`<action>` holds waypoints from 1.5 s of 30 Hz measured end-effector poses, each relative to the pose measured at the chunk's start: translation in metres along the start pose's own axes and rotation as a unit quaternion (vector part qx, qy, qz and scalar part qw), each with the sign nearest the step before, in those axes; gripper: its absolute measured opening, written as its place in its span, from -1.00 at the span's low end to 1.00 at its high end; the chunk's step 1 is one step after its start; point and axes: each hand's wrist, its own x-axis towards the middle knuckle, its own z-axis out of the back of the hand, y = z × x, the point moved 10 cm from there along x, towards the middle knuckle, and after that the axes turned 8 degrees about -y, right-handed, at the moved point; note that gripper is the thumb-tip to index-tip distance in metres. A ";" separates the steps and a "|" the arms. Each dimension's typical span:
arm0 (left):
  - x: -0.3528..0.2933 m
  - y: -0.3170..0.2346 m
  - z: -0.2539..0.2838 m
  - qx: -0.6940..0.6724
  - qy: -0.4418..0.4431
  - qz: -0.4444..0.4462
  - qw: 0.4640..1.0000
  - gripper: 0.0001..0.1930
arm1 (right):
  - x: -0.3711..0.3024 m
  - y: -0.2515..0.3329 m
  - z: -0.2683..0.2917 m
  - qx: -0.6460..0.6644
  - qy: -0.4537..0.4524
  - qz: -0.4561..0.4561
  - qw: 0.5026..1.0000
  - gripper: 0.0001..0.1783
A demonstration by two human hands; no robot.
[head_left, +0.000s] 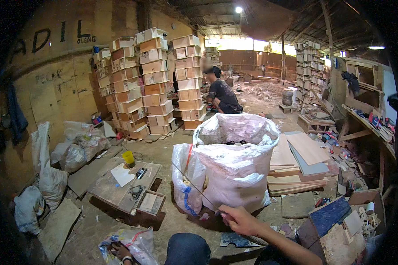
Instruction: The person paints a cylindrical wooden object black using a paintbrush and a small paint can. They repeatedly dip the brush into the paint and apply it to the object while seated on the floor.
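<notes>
My right hand (239, 221) is closed around a long, thin rod (192, 187). The rod slants up and to the left, past the front of a small clear plastic bag (188, 194) with blue and red stripes. Just beyond that hand stands a large white woven sack (236, 176), its mouth wide open and dark contents showing inside. At the lower left, my left hand (119, 251), with a band at the wrist, is at a clear plastic bag (139, 240) on the floor. Shade and the bag hide its fingers, so their grip is unclear.
A low wooden table (119, 187) holds a yellow cup (128, 157) and small tools. Wooden boards (296, 154) lie right of the sack, near a scrap-filled wooden box (376, 212). Tall stacks of wooden boxes (154, 84) stand behind; a person (223, 92) crouches beside them.
</notes>
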 end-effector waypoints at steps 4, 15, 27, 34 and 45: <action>0.021 0.006 -0.017 -0.043 0.088 -0.008 0.995 -0.24 | 0.002 0.001 0.000 -0.004 0.003 0.002 1.000 -0.85; 0.055 0.022 -0.047 -0.070 0.191 -0.053 0.978 -0.46 | 0.007 -0.006 -0.005 -0.003 0.023 -0.024 0.999 -0.74; -0.019 0.031 0.119 -0.400 0.061 -0.155 0.901 -0.49 | 0.017 -0.009 -0.021 -0.017 0.045 -0.043 0.998 -0.82; -0.118 -0.004 0.176 -0.200 0.151 -0.248 0.936 -0.31 | 0.005 -0.011 -0.020 -0.088 0.026 -0.059 0.994 -0.78; -0.147 0.058 0.197 -0.279 0.242 -0.103 0.924 -0.23 | -0.009 -0.042 -0.008 -0.106 0.026 -0.083 0.991 -0.72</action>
